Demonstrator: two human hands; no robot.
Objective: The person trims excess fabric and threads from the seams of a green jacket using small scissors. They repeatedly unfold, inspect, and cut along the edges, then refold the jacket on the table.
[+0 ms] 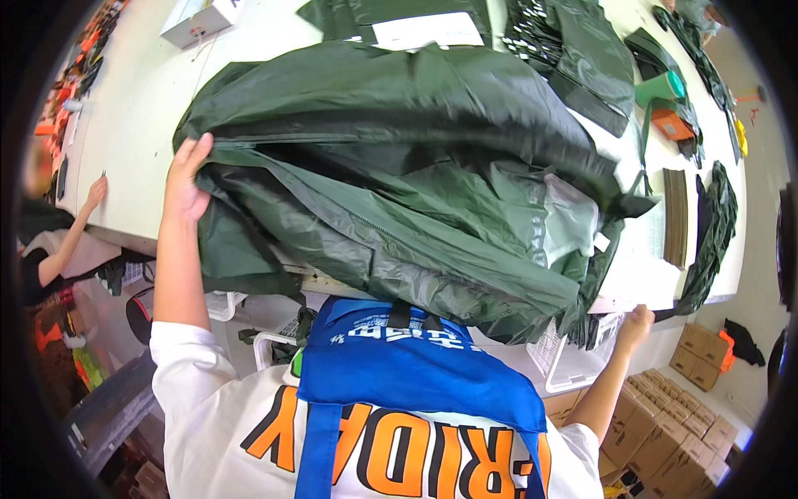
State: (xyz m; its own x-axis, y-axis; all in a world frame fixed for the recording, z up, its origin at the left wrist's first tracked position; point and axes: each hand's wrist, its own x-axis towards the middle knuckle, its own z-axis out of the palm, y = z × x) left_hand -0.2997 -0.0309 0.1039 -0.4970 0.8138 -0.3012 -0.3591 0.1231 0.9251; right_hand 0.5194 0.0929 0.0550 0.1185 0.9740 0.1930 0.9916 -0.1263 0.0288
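A large dark green zippered cover of thin, shiny fabric (399,224) spreads in loose folds over the table's near edge. Its long zipper is parted, and the gap shows inner layers and a pale translucent patch (569,218) on the right. My left hand (191,176) pinches the cover at its left end, beside the zipper, with thumb and fingers closed. Farther right, my right hand (635,324) is closed at the table's edge, apart from the main folds. A white sheet (644,281) lies just above it; what its fingers hold is too small to make out.
More dark green fabric pieces (594,66) lie on the white table (125,141). A green thread cone (659,88), an orange box (672,125) and a brown stack (675,218) stand right. White baskets (573,362) and cartons (657,424) sit below. A co-worker's hand (97,191) is at left.
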